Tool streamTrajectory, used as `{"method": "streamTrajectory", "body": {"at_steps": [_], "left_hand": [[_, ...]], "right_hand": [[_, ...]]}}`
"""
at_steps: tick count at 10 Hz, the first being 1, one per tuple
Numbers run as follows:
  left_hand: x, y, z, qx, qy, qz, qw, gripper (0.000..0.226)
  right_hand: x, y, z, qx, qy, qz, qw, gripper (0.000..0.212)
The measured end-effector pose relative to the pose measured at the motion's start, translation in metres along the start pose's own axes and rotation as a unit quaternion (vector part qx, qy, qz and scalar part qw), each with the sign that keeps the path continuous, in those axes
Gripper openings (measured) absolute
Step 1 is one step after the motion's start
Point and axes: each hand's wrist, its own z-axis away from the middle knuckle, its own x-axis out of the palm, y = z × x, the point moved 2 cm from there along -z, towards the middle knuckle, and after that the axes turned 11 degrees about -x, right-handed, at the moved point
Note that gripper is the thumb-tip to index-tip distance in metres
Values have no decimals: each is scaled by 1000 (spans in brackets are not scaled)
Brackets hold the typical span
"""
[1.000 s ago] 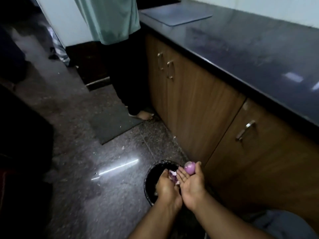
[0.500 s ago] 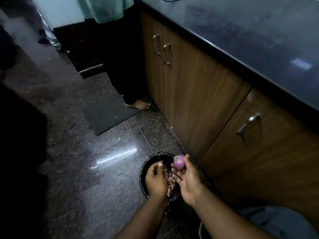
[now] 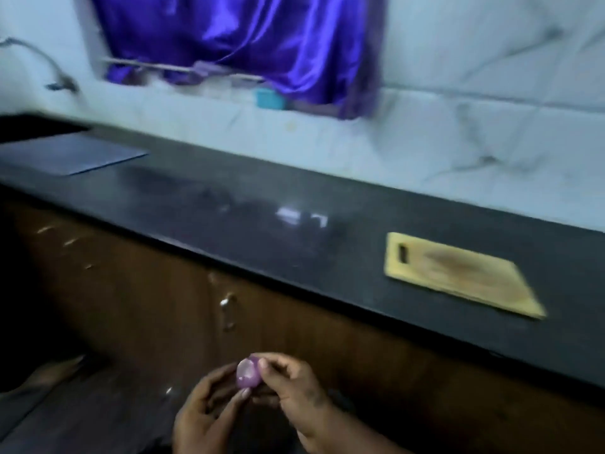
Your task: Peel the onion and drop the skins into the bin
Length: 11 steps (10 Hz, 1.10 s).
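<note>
Onion [image 3: 248,374] pinched between both hands: left hand [image 3: 209,417] cupped below, right hand [image 3: 294,388] fingertips above. Bin unseen.

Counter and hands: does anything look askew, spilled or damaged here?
Nothing is spilled or damaged. The cutting board lies flat on the counter, skewed to its front edge. Both hands, left and right, hold the peeled onion. The picture is blurred.

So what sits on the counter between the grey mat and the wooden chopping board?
Head view: nothing. Between grey mat and chopping board, only bare dark countertop with light reflections.
</note>
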Motion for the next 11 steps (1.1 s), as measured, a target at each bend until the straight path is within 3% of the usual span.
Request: {"method": "streamTrajectory", "body": {"at_steps": [1, 3, 5, 6, 8, 9, 10, 11], "left_hand": [[58, 45, 11, 51, -103, -23, 993, 51], [165, 134, 33, 186, -248, -76, 948, 39], [266, 191, 9, 252, -275, -157, 915, 29], [307, 205, -18, 246, -280, -217, 902, 30], [367, 204, -69, 243, -283, -329, 868, 34], [377, 193, -90, 225, -305, -310, 872, 34], [381, 186, -102, 219, -325, -309, 867, 43], [379, 184, -103, 179, -332, -305, 874, 56]], "right_hand": [[-66, -45, 29, -66, 46, 51, 995, 18], [-168, -142, 93, -189, 156, 114, 963, 33], [-247, -201, 86, -249, 257, 213, 909, 38], [-279, -210, 61, -239, 298, 248, 890, 33], [-329, -208, -1, -188, 275, 322, 886, 31], [-347, -204, -18, -163, 277, 364, 874, 26], [-358, -202, -20, -143, 265, 333, 894, 31], [-360, -208, -19, -77, 244, 322, 912, 52]]}}
